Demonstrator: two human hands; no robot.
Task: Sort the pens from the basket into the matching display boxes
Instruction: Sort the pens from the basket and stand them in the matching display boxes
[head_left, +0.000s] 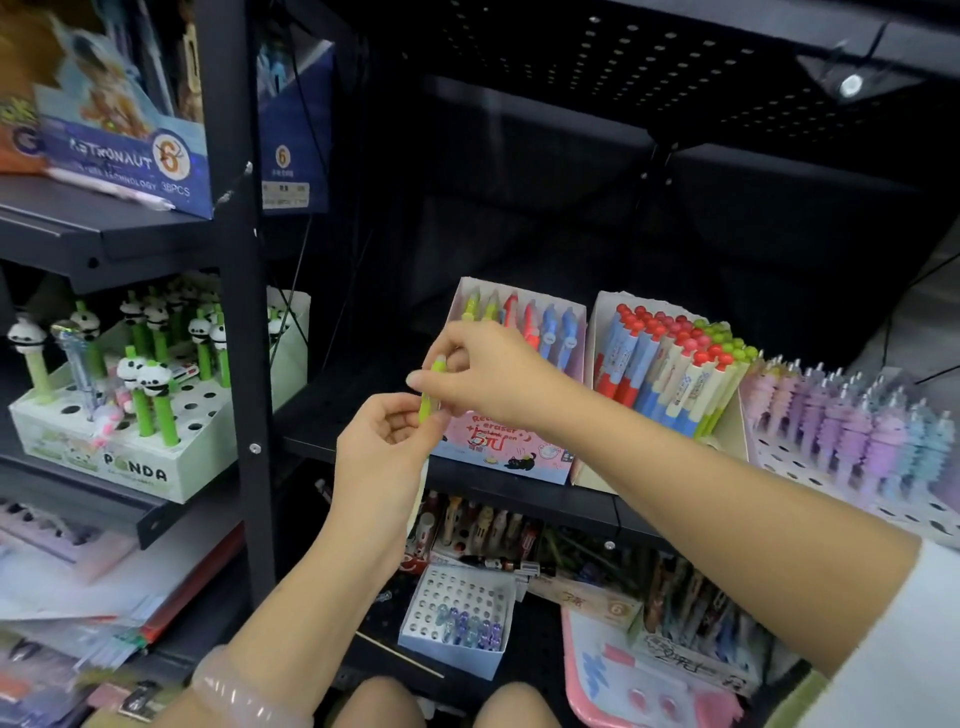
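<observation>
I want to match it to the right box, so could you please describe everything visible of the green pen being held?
The green pen is slim, lime green, plastic-looking, with a pale tip at its top end. It stands nearly upright before the pink display box. The right hand pinches its top; the left hand holds its middle. Its lower part is hidden.

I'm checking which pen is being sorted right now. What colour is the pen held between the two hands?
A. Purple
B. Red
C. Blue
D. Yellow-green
D: the pen pinched by the right hand at its top and gripped by the left hand lower down has a yellow-green barrel, like the yellow-green ones at the left end of the pink display box behind it.
</observation>
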